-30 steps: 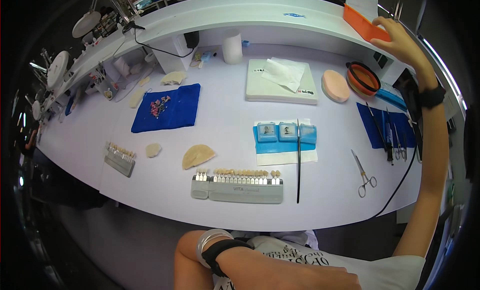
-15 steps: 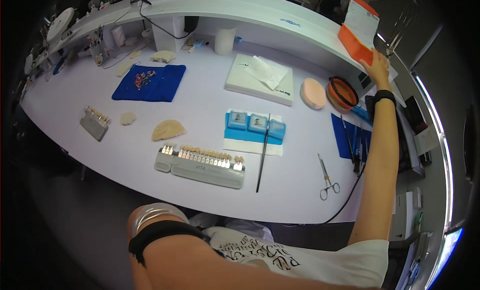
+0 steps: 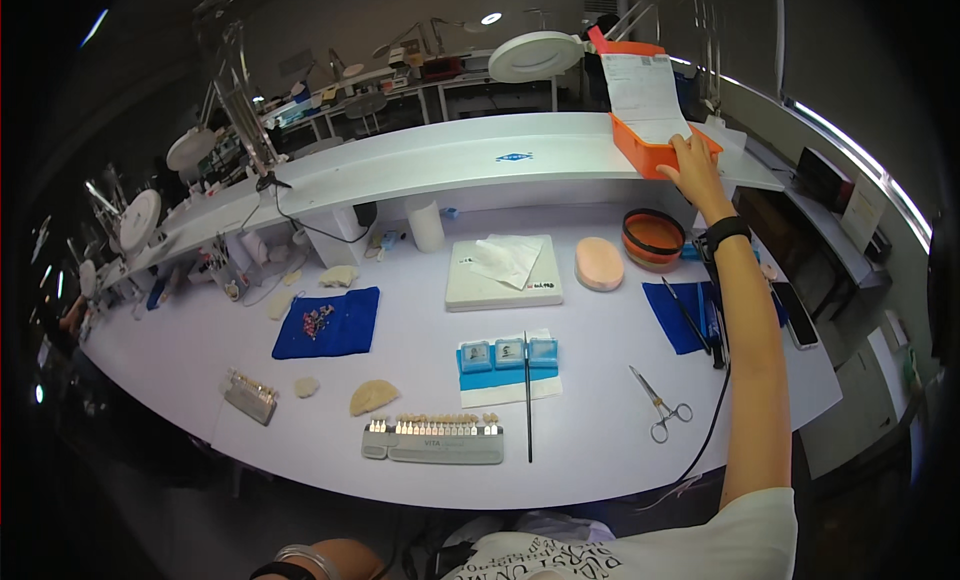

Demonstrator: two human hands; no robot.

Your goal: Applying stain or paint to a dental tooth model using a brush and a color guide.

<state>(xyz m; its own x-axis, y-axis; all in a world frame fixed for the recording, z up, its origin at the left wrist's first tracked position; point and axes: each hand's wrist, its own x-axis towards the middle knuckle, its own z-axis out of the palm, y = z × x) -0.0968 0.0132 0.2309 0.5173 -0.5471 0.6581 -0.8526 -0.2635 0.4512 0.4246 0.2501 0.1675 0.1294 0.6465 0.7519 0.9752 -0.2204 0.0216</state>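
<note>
With my arm stretched to the far right, my right hand (image 3: 692,170) grips the front rim of an orange box (image 3: 638,155) on the raised shelf. A white printed sheet (image 3: 642,100) stands up inside the box, against its raised lid. Of my left arm only a part with a silver bracelet shows at the lower edge; the hand is out of view. Below my right arm lie locking forceps with ring handles (image 3: 661,410). A tooth shade guide (image 3: 430,448) and a thin brush (image 3: 529,420) lie near the front edge, beside three small blue-lidded boxes (image 3: 510,354).
A white case (image 3: 470,292) with a tissue, a pink oval block (image 3: 599,265) and an orange round bowl (image 3: 650,248) stand under the shelf (image 3: 430,160). Blue cloths lie left (image 3: 355,325) and right (image 3: 675,320). A dark cable (image 3: 708,445) hangs over the front edge. A magnifier lamp (image 3: 536,57) is behind.
My view has tilted up, so the shelf and room behind now show. My right hand stays at the orange box on the shelf. Less of my left arm is visible.
</note>
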